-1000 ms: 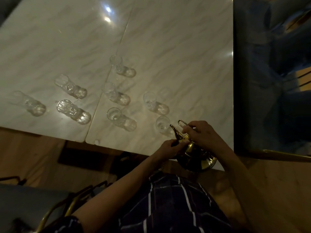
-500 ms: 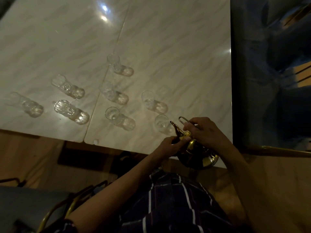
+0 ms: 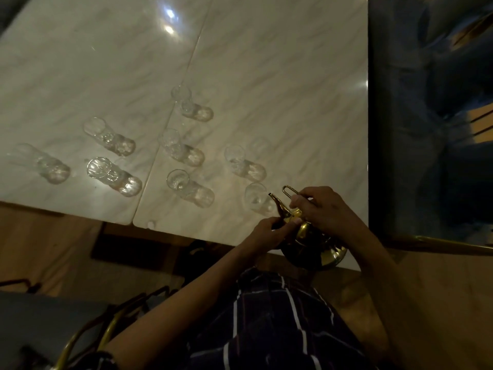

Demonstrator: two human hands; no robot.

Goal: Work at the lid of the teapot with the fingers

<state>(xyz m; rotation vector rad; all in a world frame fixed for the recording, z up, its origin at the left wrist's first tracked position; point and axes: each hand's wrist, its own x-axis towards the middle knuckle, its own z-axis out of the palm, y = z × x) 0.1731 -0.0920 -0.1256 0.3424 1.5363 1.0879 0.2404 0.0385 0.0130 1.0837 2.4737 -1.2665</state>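
Both hands clamped on brass teapot (image 3: 317, 247) — left hand (image 3: 269, 232) at spout, right hand (image 3: 324, 212) on handle.

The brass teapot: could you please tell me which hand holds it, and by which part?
Both: the right hand grips the brass teapot by its wire handle, and the left hand holds its neck.
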